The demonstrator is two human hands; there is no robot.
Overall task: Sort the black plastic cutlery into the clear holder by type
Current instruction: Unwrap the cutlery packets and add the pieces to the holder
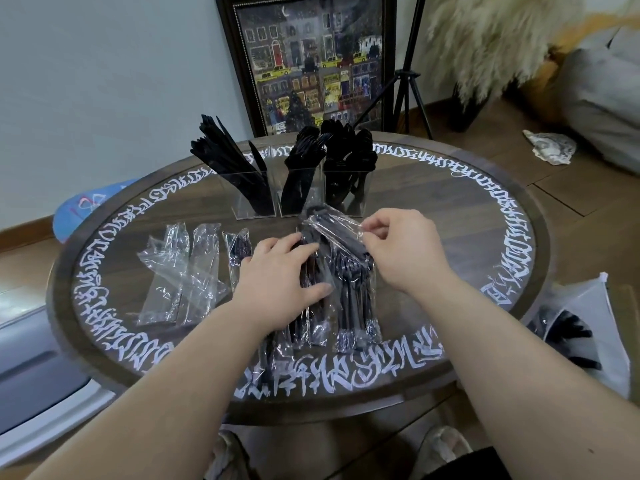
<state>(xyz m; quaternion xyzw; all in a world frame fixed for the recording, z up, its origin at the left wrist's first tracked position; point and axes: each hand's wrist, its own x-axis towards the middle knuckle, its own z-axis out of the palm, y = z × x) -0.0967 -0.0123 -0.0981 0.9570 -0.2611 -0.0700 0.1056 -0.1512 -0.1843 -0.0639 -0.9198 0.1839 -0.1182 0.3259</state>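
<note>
A: What's in hand?

B: A wrapped packet (pixel 334 233) of black cutlery, lifted a little above the pile (pixel 332 299) of other packets at the table's middle. The right hand (pixel 403 247) pinches its wrapper end between thumb and curled fingers. The left hand (pixel 280 278) lies flat, fingers straight, pressing down on the pile beneath.

A: Which type is in the packet?

B: Can't tell; the plastic glares. Some packets below show forks.

A: And the holder?

B: The holder (pixel 299 192) stands just beyond the pile, three clear compartments side by side. Knives (pixel 230 161) fan out of the left one; the middle (pixel 304 161) and right (pixel 348 157) are packed too, though I can't say which is forks and which is spoons from here.

A: So how far along?

B: Well along, I'd judge. The compartments look full, and empty wrappers (pixel 183 271) lie flat to the left of the hands. Several sealed packets remain in the pile, and a bag (pixel 585 327) off the table's right edge shows more dark cutlery.

A: Next?

B: Probably tearing this wrapper open, then dropping each piece into its slot.
</note>
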